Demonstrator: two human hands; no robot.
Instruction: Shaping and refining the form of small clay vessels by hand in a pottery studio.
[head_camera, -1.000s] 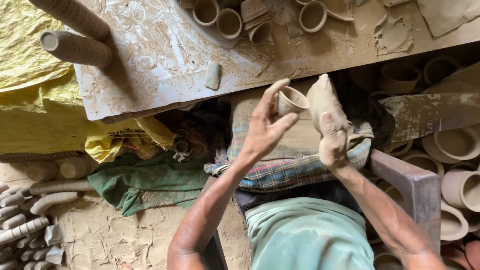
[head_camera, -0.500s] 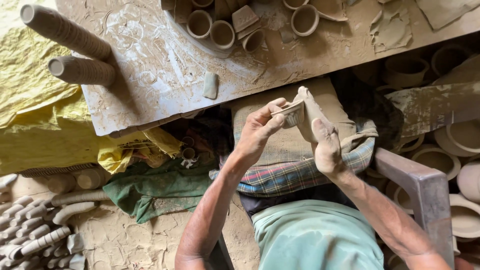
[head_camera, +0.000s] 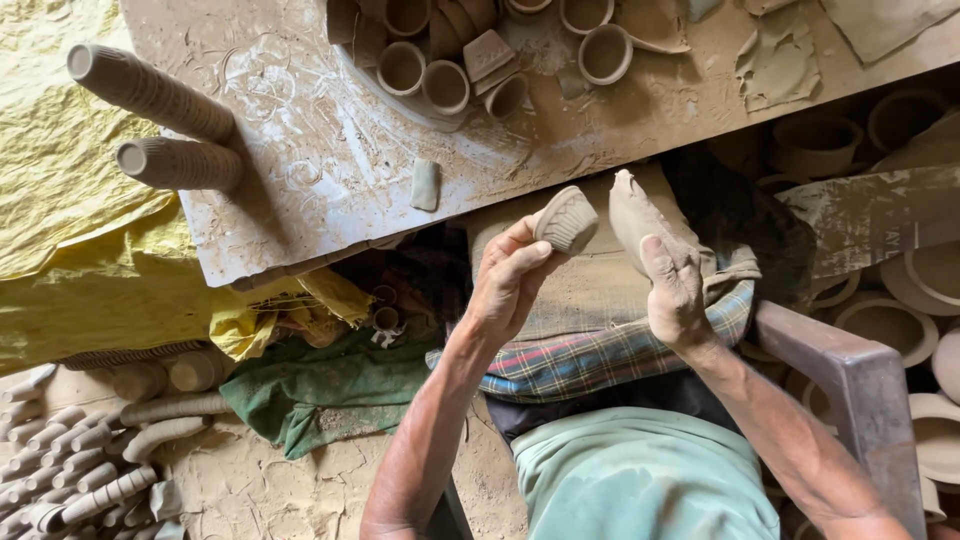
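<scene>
Forearms reach up from the lower edge of the view, over a pale green garment and a plaid cloth spread across the lap. Beside the right forearm stands a grey chair arm.

The left hand is closed on a small unfired clay cup, fingers and thumb pinched around it so that its ribbed base faces the camera and its mouth is turned away. The cup is in the air above the lap, just short of the near edge of the work board.

The right hand is closed on a lump of wet clay, the thumb pressed along its side; the lump stands up from the fist, close beside the cup but not touching it.

Left of the lap lies a crumpled green cloth on the dusty floor, with rows of stacked small clay cups at the lower left corner and a yellow plastic sheet beyond.

Farther off is the clay-smeared work board. A small pale scraper-like piece lies on it near its edge. Two long stacks of cups lie on its left part. A cluster of open clay cups sits along its far side. To the right, larger clay bowls are piled beside the chair.
</scene>
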